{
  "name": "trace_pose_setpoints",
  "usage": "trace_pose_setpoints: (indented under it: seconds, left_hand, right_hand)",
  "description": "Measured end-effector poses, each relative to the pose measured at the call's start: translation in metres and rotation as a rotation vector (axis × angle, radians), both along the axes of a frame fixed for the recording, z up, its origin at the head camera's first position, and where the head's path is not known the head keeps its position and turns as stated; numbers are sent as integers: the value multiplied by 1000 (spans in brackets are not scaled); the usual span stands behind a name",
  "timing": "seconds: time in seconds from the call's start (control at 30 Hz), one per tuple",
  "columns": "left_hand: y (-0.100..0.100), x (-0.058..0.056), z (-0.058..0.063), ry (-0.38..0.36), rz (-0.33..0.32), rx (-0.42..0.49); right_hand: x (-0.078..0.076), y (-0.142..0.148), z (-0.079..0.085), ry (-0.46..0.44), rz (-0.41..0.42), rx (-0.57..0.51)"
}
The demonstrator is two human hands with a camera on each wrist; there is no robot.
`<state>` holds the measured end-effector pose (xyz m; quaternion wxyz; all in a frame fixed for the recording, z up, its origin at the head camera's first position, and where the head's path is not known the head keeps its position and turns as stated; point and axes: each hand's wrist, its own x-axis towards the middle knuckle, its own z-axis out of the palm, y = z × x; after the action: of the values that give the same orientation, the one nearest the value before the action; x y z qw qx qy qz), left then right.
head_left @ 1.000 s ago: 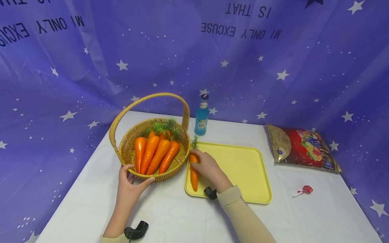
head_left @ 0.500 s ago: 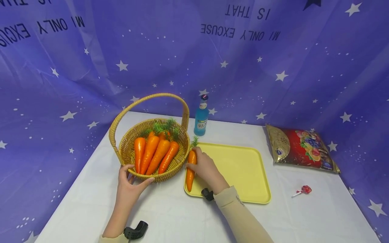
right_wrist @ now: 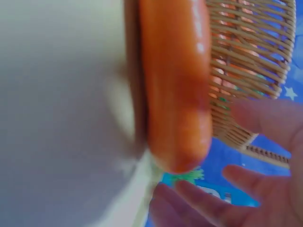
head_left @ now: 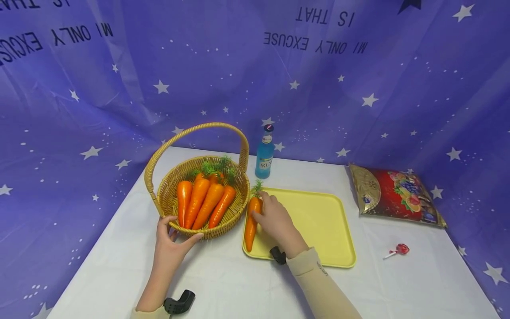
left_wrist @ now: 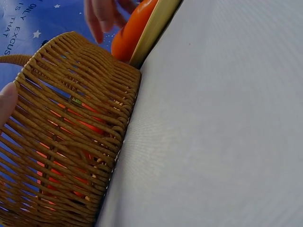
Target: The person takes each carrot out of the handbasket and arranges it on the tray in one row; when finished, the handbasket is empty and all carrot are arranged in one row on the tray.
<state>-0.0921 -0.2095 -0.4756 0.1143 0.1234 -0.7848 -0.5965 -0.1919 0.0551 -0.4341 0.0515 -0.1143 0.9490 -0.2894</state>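
Observation:
My left hand (head_left: 169, 248) holds the front rim of the wicker basket (head_left: 229, 228), with the thumb and a finger spread along it; the thumb also shows at the edge of the left wrist view. Inside lie several carrots (head_left: 209, 206) with green tops toward the back. A single carrot (head_left: 252, 226) lies lengthwise along the left side of the yellow tray (head_left: 311, 226), leafy end away from me. Just right of it is my right hand (head_left: 276, 221). In the right wrist view, its fingers and thumb are spread apart beside the carrot's thick end, not closed round it.
A blue bottle (head_left: 264, 155) stands behind the tray, close to the basket handle (head_left: 195, 127). At the right lie a red and gold bag (head_left: 398, 195) and a red lollipop (head_left: 402, 249). A purple star-patterned cloth (head_left: 223, 79) hangs behind the white table.
The right hand shifted the carrot left against the tray's left edge, then loosened its fingers and drew slightly right. The left hand and basket have stayed in place.

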Motion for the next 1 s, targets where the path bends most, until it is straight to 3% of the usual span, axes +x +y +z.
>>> trace_pose_setpoints:
  seconds: [0.13, 0.23, 0.4, 0.53, 0.8, 1.0]
  left_hand:
    - [0, 0, 0, -10, 0, -3]
    - [0, 1, 0, -10, 4, -4]
    - [0, 1, 0, 3, 1, 5]
    - [1, 1, 0, 1, 1, 3]
    - [0, -1, -2, -1, 0, 0]
    - [-1, -2, -3, -19, 8, -12]
  right_hand:
    - [1, -2, 18, 144, -32, -26]
    - [4, -9, 37, 193, -18, -69]
    - [9, -26, 67, 188, 74, -90]
    - [7, -41, 79, 142, 153, -42]
    - [-1, -68, 68, 63, 225, 107]
    - [-5, -82, 49, 49, 266, 126]
